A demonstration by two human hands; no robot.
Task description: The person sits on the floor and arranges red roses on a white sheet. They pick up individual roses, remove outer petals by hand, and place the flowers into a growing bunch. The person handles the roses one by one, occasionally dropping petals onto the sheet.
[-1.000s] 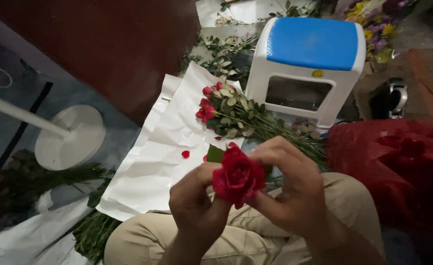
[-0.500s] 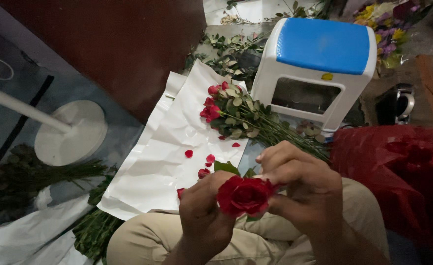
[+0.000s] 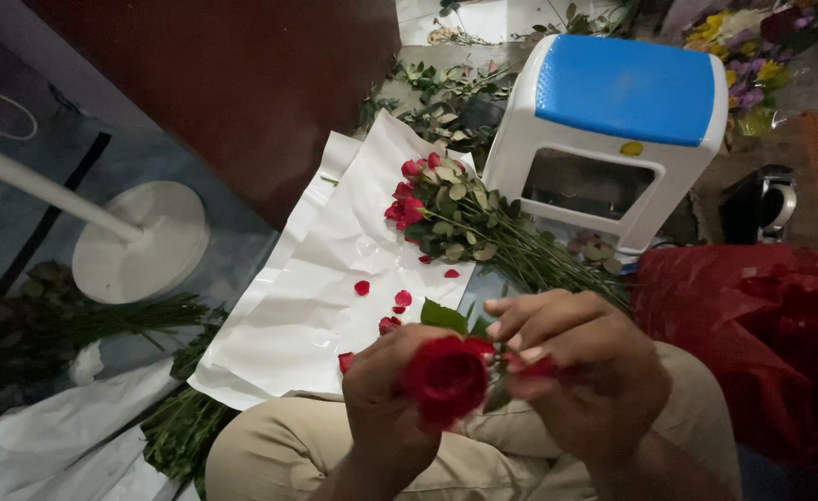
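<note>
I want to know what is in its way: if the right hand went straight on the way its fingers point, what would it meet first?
The red rose, directly left of the right hand's fingertips, probably already touching; depth unclear.

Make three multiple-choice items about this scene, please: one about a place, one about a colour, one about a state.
1. Where does the bunch of roses lie?
A. on the white paper
B. on the stool
C. in a vase

2. What colour is the top of the stool?
A. green
B. blue
C. black

3. How is the rose in front held?
A. by the left hand only
B. by nobody
C. between both hands

Answers:
1 A, the blooms rest on the paper, beside the stool.
2 B, the seat is blue over a white body.
3 C, the left hand grips it and the right hand has its fingers at the bloom.
</note>
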